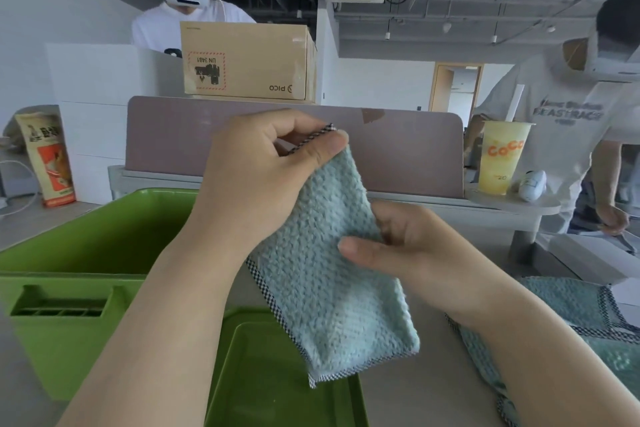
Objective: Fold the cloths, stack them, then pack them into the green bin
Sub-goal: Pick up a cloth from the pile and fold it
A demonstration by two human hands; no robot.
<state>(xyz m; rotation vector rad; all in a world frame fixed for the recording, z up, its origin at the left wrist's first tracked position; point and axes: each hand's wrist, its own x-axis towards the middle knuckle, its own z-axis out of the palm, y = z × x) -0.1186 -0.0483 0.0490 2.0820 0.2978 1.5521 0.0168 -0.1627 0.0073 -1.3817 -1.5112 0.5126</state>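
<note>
I hold a light teal cloth (329, 291) with a checkered border up in the air, folded into a narrow strip. My left hand (256, 177) pinches its top corner between thumb and fingers. My right hand (408, 250) grips its right edge near the middle. The cloth hangs over the gap between the green bin (69, 288) at the left and the table. Below it lies a green lid (277, 385). Other teal cloths (575, 315) lie flat on the table at the right, partly hidden by my right forearm.
A mauve divider panel (408, 156) stands behind the table. On its ledge stand a yellow drink cup (502, 156) and a small white bottle (531, 185). A cardboard box (249, 59) sits beyond it. One person stands behind the box, another at the right.
</note>
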